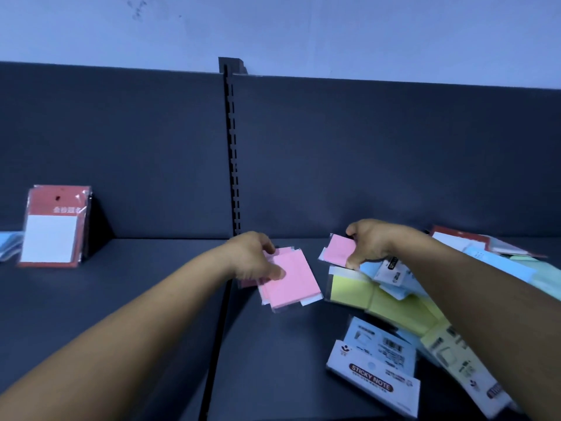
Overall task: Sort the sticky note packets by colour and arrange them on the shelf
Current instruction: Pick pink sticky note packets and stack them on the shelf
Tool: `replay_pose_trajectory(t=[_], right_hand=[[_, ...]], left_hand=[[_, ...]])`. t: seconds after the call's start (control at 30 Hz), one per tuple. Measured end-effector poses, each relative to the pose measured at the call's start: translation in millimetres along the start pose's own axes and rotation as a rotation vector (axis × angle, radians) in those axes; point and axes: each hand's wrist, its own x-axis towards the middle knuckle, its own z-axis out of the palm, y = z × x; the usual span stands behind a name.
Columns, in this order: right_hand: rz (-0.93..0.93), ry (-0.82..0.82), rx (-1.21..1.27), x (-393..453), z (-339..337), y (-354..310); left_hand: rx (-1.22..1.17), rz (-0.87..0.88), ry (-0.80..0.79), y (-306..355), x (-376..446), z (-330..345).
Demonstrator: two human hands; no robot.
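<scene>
My left hand (253, 258) grips a small stack of pink sticky note packets (291, 284) near the shelf's middle, thumb on top. To its right, my right hand (368, 243) pinches another pink packet (338, 250) at its right edge, just above the mixed pile. That pile holds yellow packets (376, 299), blue packets (379, 344) and pale green ones (543, 275), lying loose on the dark shelf (151, 284). My right forearm covers part of the pile.
A red-and-white packet (54, 227) leans upright against the back panel at far left, with a blue packet (9, 244) beside it. More red-and-white packets (467, 240) lie at the back right. A slotted upright post (232, 153) divides the back panel.
</scene>
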Motion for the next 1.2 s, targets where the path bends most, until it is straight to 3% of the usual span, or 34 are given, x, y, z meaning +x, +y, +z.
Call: replay_pose_trajectory(t=[0.13,0.43,0.63,0.77,0.9,1.07,1.2], right_hand=[[-0.036,0.038,0.18,0.7,3.9,0.3],[-0.34,0.435,0.852,-17.7,-3.5,-20.4],[-0.607,0.479,0.624,-42.6,-21.2,-66.4],[-0.479,0.465,0.609,-35.0,-20.2,-73.9],[-0.31,0.316,0.946,-21.6,-9.0,-62.6],[-0.148,0.513,0.947,-4.0,-3.9,-46.5],[-0.07,0.508,1.067,3.5,6.3,-38.8]], left_hand=[[-0.043,0.015,0.045,-5.5,-4.9,4.3],[-0.22,0.152,0.154,-7.0,-11.4,0.9],[-0.257,0.278,0.427,9.0,-12.9,-5.3],[-0.364,0.208,0.547,5.4,-17.1,-10.3],[-0.522,0.1,0.422,-7.0,-16.7,-8.4],[0.135,-0.065,0.053,-3.7,-18.5,8.0],[0.088,-0.041,0.021,4.1,-20.4,12.5]])
